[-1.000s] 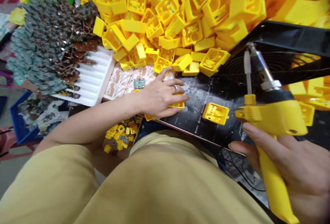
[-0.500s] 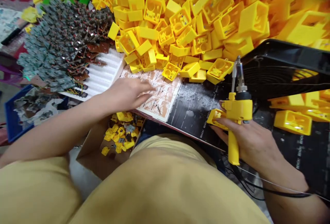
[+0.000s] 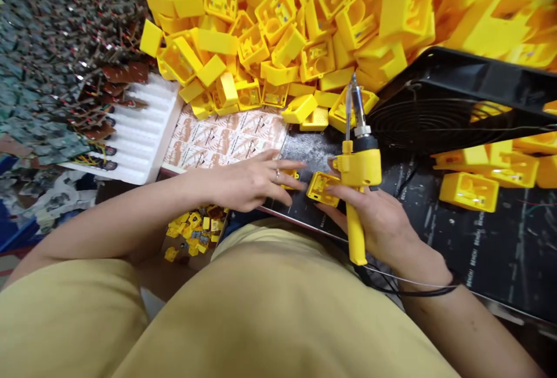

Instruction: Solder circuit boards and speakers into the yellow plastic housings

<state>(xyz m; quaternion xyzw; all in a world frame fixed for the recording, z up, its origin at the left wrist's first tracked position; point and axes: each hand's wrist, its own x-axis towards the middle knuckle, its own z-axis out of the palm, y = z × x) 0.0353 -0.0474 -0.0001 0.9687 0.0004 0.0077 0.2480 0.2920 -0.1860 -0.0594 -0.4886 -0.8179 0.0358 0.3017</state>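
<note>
My right hand (image 3: 378,210) is closed round a yellow soldering gun (image 3: 359,163), its metal tip pointing up and away from me. The thumb and fingers of that hand also hold a small yellow plastic case (image 3: 322,188), open side up, at the bench's near edge. Just to the left, my left hand (image 3: 250,181), with a ring on one finger, has its fingers stretched around a second yellow case (image 3: 290,178). That case is partly hidden by the fingers. The two cases are close together but apart.
A big heap of yellow cases (image 3: 217,42) covers the back of the black bench (image 3: 439,239). A black fan (image 3: 435,111) lies at the right. Circuit boards with wires (image 3: 52,59) are piled on white foam (image 3: 143,128) at the left. Below the edge, a box holds small yellow parts (image 3: 195,233).
My left hand has moved right from the heap's front, bringing a yellow case beside the one in my right hand. The view has shifted right. My right hand still holds the soldering gun.
</note>
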